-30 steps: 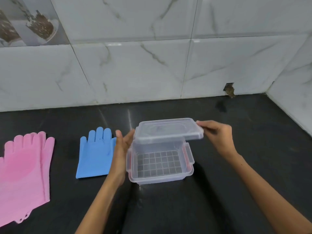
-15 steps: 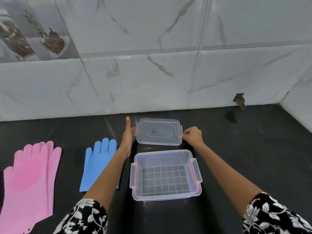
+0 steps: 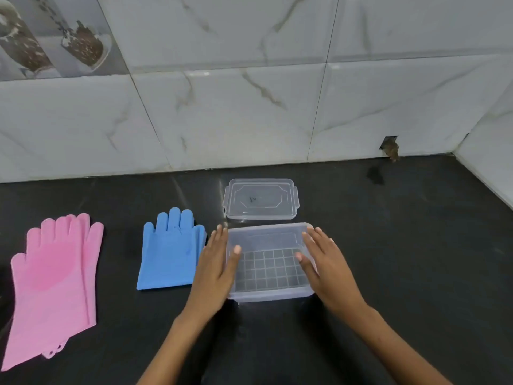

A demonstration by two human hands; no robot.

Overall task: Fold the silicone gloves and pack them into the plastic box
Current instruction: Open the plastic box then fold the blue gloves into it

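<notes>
The clear plastic box [image 3: 269, 294] stands open on the black counter, its grid bottom showing and nothing inside. My left hand [image 3: 213, 270] lies flat against its left side with straight fingers and the thumb over the rim. My right hand [image 3: 327, 265] mirrors it on the right side. The clear lid [image 3: 261, 200] lies flat on the counter just behind the box. A blue silicone glove [image 3: 169, 254] lies flat left of the box, beside my left hand. Pink silicone gloves [image 3: 55, 279] lie stacked further left.
The black counter [image 3: 402, 259] meets a marble-tiled wall [image 3: 249, 120] behind and another wall at the right corner. A small hole in the tiles [image 3: 390, 148] sits at the back right.
Both hands let go of the lid, which now lies behind the box, and came back towards me onto the two sides of the box.
</notes>
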